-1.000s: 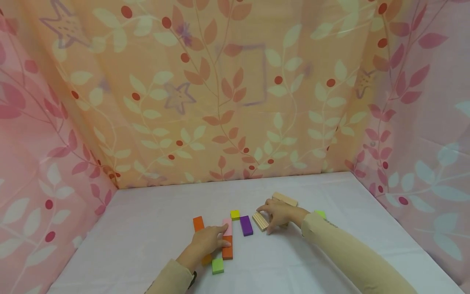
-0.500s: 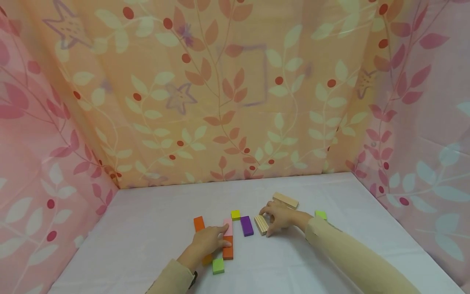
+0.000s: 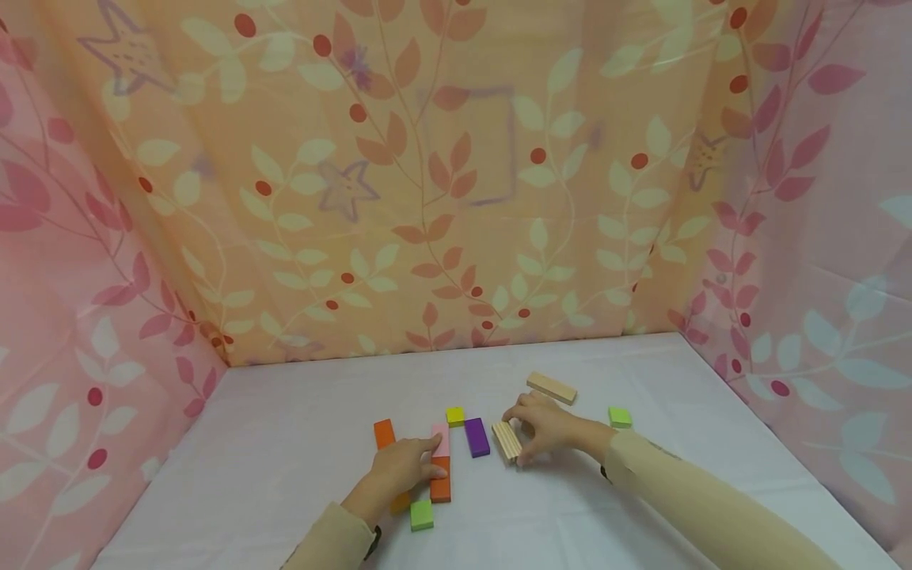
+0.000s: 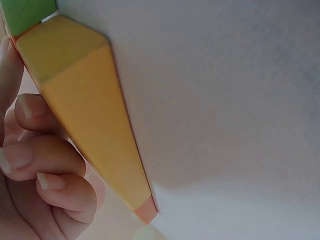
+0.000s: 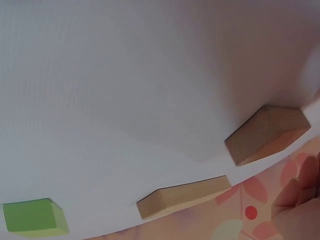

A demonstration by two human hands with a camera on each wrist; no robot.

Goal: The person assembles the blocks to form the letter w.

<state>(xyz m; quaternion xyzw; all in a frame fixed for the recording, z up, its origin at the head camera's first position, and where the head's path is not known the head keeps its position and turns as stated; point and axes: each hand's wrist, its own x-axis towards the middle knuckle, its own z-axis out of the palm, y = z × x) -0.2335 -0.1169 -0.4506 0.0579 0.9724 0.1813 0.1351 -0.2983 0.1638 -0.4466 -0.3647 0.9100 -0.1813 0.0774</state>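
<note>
In the head view my left hand [image 3: 399, 471] rests over two end-to-end blocks, index finger on the pink block [image 3: 440, 438] and thumb on the red-orange block [image 3: 441, 489]. Its other fingers are loosely curled beside the yellow-orange block [image 4: 90, 115] in the left wrist view. A green block [image 3: 421, 514] lies at the near end. My right hand [image 3: 547, 423] pinches a ridged wooden block [image 3: 507, 442] lengthwise between thumb and fingers. Near that hand in the right wrist view is a wooden block [image 5: 267, 135]; whether it is the ridged one I cannot tell.
Left of the ridged block lie a purple block [image 3: 477, 438] and a yellow block [image 3: 454, 416]. A plain wooden block [image 3: 552, 388] lies behind my right hand, and another green block [image 3: 620, 417] to its right. Patterned curtains [image 3: 427, 261] enclose the white table [image 3: 299, 419].
My right hand and the ridged wooden block have shifted slightly toward me. The right forearm has swung a little, uncovering more of the right green block. My left hand stays put.
</note>
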